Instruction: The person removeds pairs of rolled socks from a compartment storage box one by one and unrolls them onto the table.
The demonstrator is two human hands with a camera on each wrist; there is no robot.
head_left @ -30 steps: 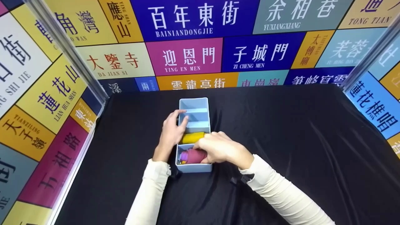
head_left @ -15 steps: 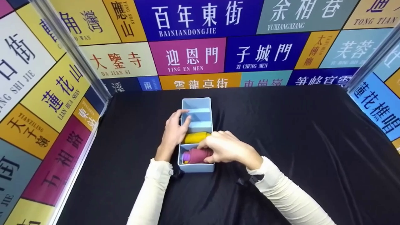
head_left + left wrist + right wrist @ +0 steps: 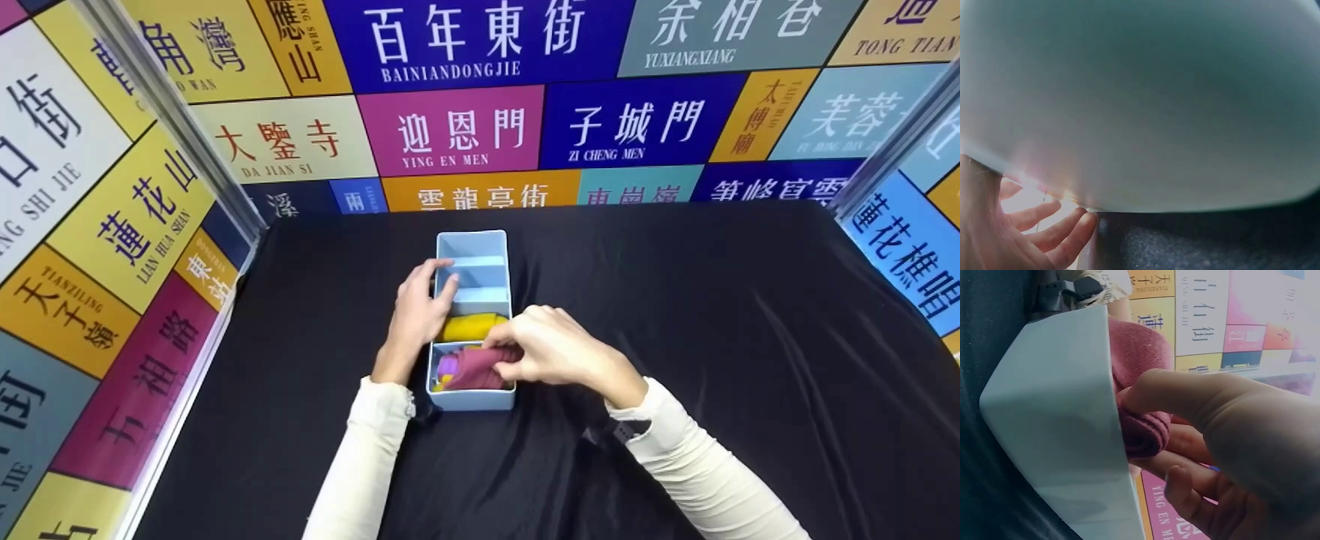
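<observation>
A long pale-blue divided box [image 3: 471,400] stands on the black cloth. My left hand [image 3: 420,306] rests at its left wall, thumb and a finger reaching over the rim; in the left wrist view its fingers [image 3: 1074,239] lie along the box edge. Over the nearest compartment, my right hand [image 3: 559,345] pinches a rolled maroon cloth [image 3: 480,369] between thumb and fingers. The right wrist view shows the layered end of this cloth [image 3: 1145,433] above the rim. Beside and under it, purple cloth [image 3: 448,365] and a bit of yellow show.
A mustard-yellow cloth roll [image 3: 472,327] fills the compartment just beyond. Pale dividers [image 3: 480,262] split the far end of the box. Black fabric [image 3: 675,315] covers the table, with sign-printed panels [image 3: 450,131] at the back and sides.
My right hand has drawn slightly up and right with the maroon cloth, which now looks looser and tilted. The left hand stays at the box wall.
</observation>
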